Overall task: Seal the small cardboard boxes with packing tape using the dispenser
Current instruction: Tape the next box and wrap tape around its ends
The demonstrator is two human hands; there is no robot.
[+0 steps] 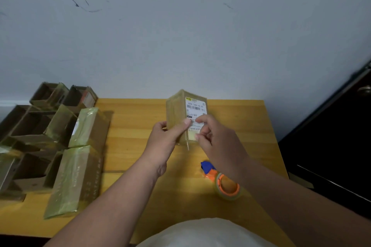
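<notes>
A small cardboard box [178, 108] with a white shipping label stands upright above the middle of the wooden table [132, 146]. My left hand [166, 138] grips its lower left side, thumb across the front. My right hand [212, 136] touches the label face, its fingers curled at the box's lower right edge where a strip of clear tape hangs loose. The tape dispenser [222, 180], orange and blue with a clear roll, lies on the table below my right forearm, and no hand holds it.
Several cardboard boxes [78, 176], some taped shut and some open, are piled on the table's left side against the grey wall. A dark door [331, 126] stands past the table's right edge.
</notes>
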